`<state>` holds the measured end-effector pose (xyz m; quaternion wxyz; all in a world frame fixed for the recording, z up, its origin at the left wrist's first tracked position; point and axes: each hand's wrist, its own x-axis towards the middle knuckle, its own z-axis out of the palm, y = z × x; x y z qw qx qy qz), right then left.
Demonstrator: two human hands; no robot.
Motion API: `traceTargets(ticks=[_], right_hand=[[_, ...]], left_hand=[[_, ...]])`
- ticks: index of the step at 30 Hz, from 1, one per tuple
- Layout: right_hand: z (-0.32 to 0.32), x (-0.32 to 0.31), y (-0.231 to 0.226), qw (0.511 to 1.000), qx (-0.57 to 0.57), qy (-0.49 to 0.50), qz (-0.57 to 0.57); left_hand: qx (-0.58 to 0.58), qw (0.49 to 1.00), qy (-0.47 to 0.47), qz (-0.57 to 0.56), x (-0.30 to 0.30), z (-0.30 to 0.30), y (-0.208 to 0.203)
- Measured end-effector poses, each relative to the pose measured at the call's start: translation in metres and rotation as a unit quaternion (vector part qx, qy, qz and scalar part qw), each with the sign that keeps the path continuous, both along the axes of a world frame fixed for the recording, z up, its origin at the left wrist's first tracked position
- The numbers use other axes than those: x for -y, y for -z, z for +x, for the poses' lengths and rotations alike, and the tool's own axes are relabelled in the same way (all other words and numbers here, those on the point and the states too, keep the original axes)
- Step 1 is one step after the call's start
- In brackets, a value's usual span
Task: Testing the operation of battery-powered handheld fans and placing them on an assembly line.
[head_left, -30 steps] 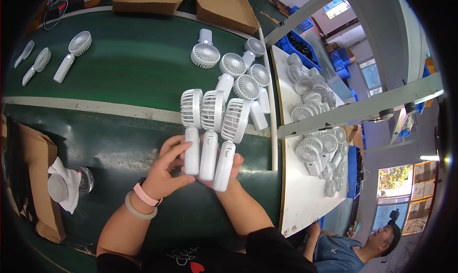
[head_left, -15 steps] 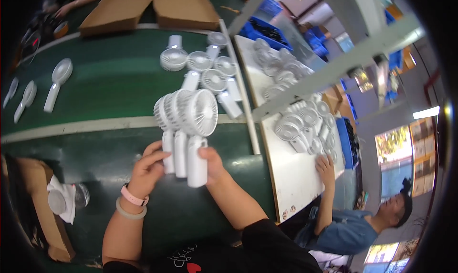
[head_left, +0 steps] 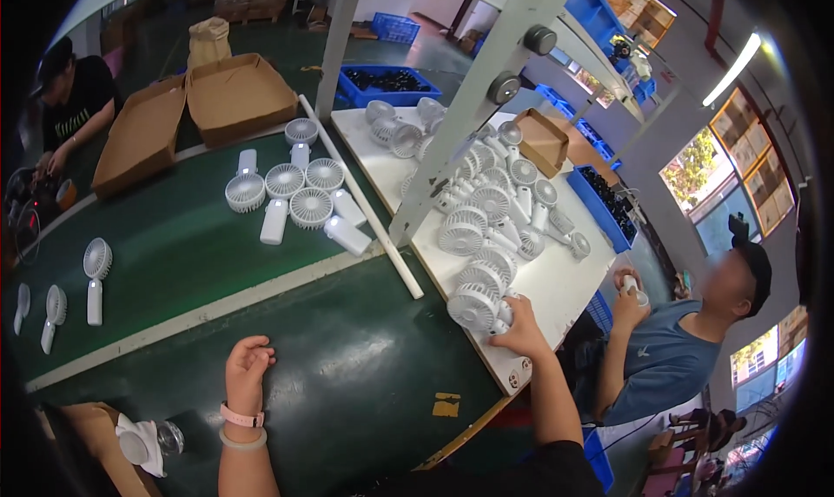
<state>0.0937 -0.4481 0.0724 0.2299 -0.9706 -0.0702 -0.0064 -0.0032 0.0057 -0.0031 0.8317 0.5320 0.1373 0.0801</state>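
Note:
Over the edge of a white board table, my right hand point(head_left: 519, 330) is closed round the handles of a stacked bunch of white handheld fans point(head_left: 475, 306). Their round grilles face left and toward me, and the hand hides part of the handles. My left hand point(head_left: 248, 367) hovers above the green work surface point(head_left: 347, 367), empty, its fingers loosely bent and a little apart. More white fans point(head_left: 492, 203) lie heaped on the white table beyond my right hand. A further group of fans point(head_left: 285, 181) rests on the green belt ahead.
A pale post point(head_left: 473, 89) and a white rail point(head_left: 365, 202) divide the belt from the table. Blue crates point(head_left: 387, 84) hold dark parts. Cardboard trays point(head_left: 239, 102) stand at the back. A co-worker point(head_left: 669, 349) at the right holds a white object; another person point(head_left: 78, 106) works far left.
Both hands held several fans over the green surface; the right has carried them right to the white table. My left hand has let go and moved apart. The view has swung right.

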Motion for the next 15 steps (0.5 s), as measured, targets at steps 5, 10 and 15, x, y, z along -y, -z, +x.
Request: traceTargets(ticks=[5, 10, 15], right_hand=[[0.025, 0.028, -0.005, 0.993, 0.054, 0.031, -0.096], [0.014, -0.025, -0.021, 0.938, 0.176, 0.121, -0.272], [-0.006, -0.129, -0.04, 0.958, 0.274, -0.033, -0.074]], left_hand=[[0.005, 1.0, -0.003, -0.01, -0.001, 0.001, 0.0], [0.009, 1.0, 0.005, -0.011, -0.005, 0.003, 0.003], [0.0, 1.0, 0.001, -0.021, -0.004, 0.006, 0.004]])
